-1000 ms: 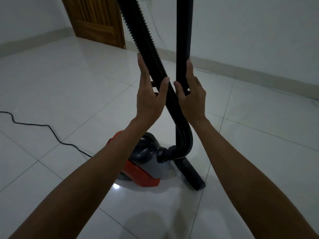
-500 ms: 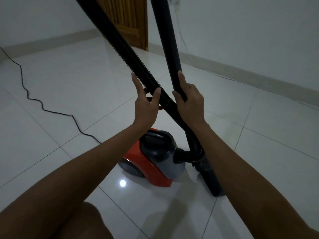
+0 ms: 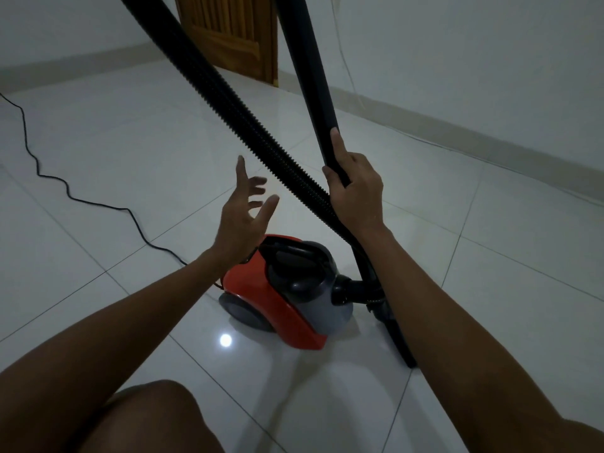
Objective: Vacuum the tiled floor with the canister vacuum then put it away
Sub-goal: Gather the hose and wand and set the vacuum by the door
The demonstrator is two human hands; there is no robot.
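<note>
Black wand (image 3: 313, 80) is gripped by the right hand (image 3: 358, 191); the left hand (image 3: 242, 217), fingers spread, seemingly holds nothing beside the hose (image 3: 228, 96).

One head-worn view looks forward and down, close above the floor (image 3: 490, 289).

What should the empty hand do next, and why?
Probably grip the canister's carry handle. The left hand is open, holding nothing, right above the canister vacuum, while the right hand holds the wand.
</note>
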